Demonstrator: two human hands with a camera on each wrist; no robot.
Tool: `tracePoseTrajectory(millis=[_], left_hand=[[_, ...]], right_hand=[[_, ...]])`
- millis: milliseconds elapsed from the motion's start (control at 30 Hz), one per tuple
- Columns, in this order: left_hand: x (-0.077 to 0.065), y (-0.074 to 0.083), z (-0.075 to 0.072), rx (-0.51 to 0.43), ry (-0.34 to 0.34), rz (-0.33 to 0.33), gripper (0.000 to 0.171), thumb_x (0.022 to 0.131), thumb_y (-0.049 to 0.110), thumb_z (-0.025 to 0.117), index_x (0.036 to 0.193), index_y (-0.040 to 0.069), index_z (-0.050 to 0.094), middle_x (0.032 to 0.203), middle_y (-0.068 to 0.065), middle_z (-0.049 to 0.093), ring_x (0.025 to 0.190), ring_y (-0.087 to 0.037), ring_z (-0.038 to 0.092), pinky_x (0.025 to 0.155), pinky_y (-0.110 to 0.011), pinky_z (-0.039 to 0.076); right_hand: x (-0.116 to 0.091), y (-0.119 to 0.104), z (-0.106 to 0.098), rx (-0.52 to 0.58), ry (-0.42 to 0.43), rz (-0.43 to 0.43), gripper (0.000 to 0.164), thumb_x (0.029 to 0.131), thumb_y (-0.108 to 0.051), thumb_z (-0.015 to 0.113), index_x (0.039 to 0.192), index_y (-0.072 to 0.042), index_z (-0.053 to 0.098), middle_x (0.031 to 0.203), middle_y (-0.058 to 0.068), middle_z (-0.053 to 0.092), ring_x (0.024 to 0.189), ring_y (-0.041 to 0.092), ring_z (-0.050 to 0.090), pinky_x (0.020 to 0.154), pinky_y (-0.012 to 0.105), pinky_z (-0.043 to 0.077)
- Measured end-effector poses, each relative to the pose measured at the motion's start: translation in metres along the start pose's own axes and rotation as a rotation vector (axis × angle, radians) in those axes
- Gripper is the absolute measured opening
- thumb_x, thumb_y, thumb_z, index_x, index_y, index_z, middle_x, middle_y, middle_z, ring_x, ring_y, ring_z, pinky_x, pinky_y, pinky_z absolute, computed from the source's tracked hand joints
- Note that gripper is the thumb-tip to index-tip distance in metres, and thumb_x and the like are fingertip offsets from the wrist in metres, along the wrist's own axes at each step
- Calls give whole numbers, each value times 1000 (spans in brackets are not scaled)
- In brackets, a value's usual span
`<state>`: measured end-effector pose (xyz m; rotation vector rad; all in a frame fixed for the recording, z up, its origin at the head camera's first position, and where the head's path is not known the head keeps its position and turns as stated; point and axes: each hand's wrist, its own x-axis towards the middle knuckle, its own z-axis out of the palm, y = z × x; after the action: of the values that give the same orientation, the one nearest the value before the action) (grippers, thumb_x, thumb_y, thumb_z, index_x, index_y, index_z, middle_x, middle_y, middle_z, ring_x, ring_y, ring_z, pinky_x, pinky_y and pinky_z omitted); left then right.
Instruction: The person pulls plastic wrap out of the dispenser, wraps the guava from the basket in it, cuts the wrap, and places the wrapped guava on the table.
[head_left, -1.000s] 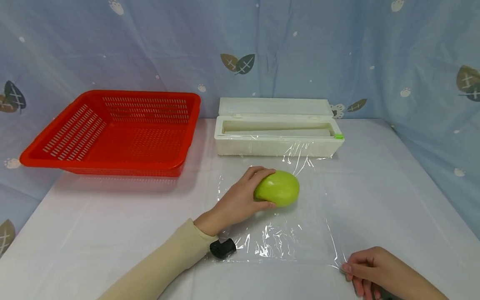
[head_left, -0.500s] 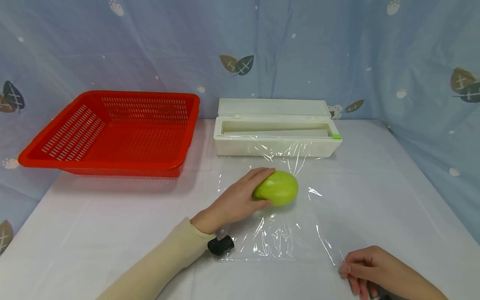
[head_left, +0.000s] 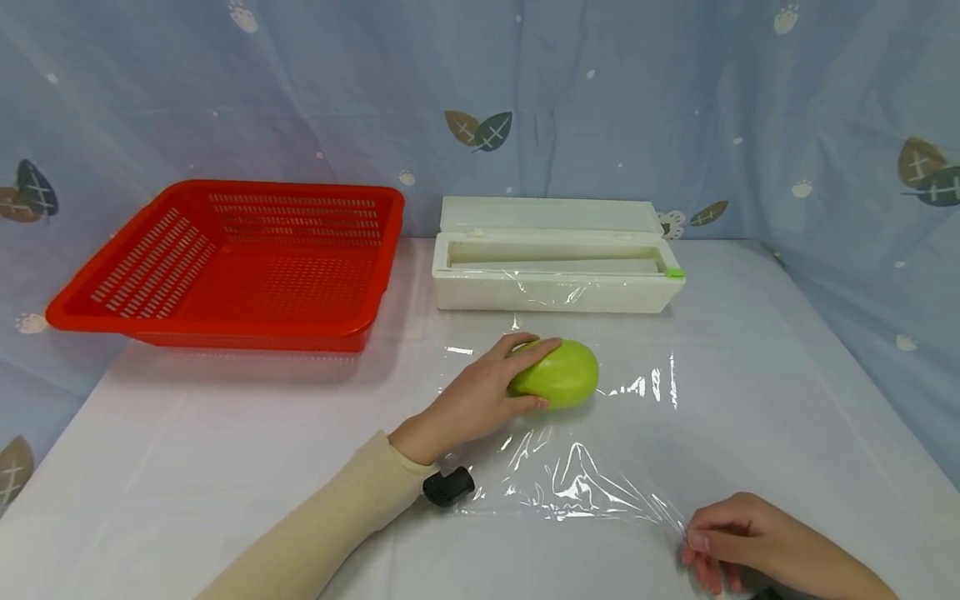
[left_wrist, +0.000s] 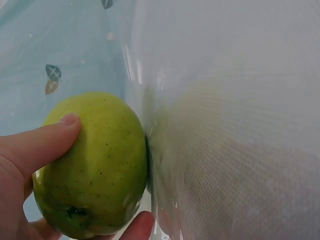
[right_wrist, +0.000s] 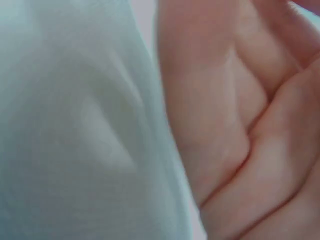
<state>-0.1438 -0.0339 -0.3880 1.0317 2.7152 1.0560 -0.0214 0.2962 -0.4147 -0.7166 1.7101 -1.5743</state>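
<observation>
A smooth oval green mango (head_left: 567,373) rests on a sheet of clear cling film (head_left: 581,487), in the middle of the table in the head view. My left hand (head_left: 480,400) holds the mango from its left side. In the left wrist view the thumb (left_wrist: 45,142) lies across the speckled skin of the mango (left_wrist: 100,160). At the lower right, my right hand (head_left: 742,537) pinches the near right corner of the film between thumb and finger. The right wrist view shows only a blurred close-up of the palm (right_wrist: 215,110).
Behind the mango stands a white cling film box (head_left: 555,292), lid raised, with a green slider (head_left: 675,272) at its right end; film runs out over its front edge. A red slotted basket (head_left: 225,329) sits at the back left. A patterned blue curtain (head_left: 600,108) hangs behind.
The film's creases have shifted: its near right part is now drawn into folds toward my right hand, and the streaks by the box have flattened. Both hands stay nearly in place.
</observation>
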Motion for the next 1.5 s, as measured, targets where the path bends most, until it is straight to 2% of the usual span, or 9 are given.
tracePoseTrajectory(millis=[133,200,367,600,767,1000,1167,1300,1500], left_hand=[[0,2,1,11,0,-1,70,78,36,67,138,37,29,131,4,34,105,-14,48,85,-34,42],[0,2,1,14,1,-2,71,78,36,67,137,37,29,130,4,34,104,-14,48,85,-33,42],[-1,4,-1,12,1,-12,71,78,34,68,137,37,30,130,4,34,104,-14,48,85,-33,42],[-1,5,0,46,-6,-13,70,78,36,67,138,36,30,131,3,34,106,-16,48,87,-32,41],[-3,2,-1,59,2,-30,70,78,37,67,137,38,28,131,3,34,104,-16,49,85,-32,42],[-3,5,-1,43,12,-20,69,79,34,67,138,36,30,131,3,35,105,-15,48,87,-31,41],[-2,8,6,42,2,-32,69,79,35,66,138,36,29,131,4,34,108,-14,45,88,-30,40],[-2,8,5,35,-5,-45,70,78,37,66,137,37,29,132,5,33,108,-12,45,87,-28,40],[0,6,1,23,7,3,67,80,29,67,137,33,33,132,4,34,107,-12,44,87,-27,40]], right_hand=[[4,-4,1,-63,-18,-143,40,87,20,26,90,-2,59,75,12,58,60,20,55,52,29,49],[7,-8,1,-114,-27,-249,42,84,24,27,91,-3,58,77,10,58,61,18,55,52,28,49],[22,-28,2,-228,-29,-433,44,77,29,32,94,-2,58,82,9,57,69,17,54,54,27,47],[52,-65,6,-286,-50,-523,41,78,26,40,99,-2,61,89,11,59,78,19,55,57,32,48],[82,-81,7,-273,-88,-612,35,81,22,41,100,0,60,88,13,60,79,22,56,59,33,48],[110,-92,5,-285,-47,-608,36,79,23,43,98,0,62,89,13,62,81,23,59,63,35,50],[117,-94,1,-309,64,-546,39,78,25,41,97,-1,64,89,11,64,82,21,60,68,33,50],[127,-96,-4,-313,156,-504,36,81,22,42,95,-1,66,89,10,65,83,22,61,71,32,49],[145,-98,-11,-275,252,-427,27,88,10,44,95,-2,67,89,12,66,87,27,61,76,35,48]])
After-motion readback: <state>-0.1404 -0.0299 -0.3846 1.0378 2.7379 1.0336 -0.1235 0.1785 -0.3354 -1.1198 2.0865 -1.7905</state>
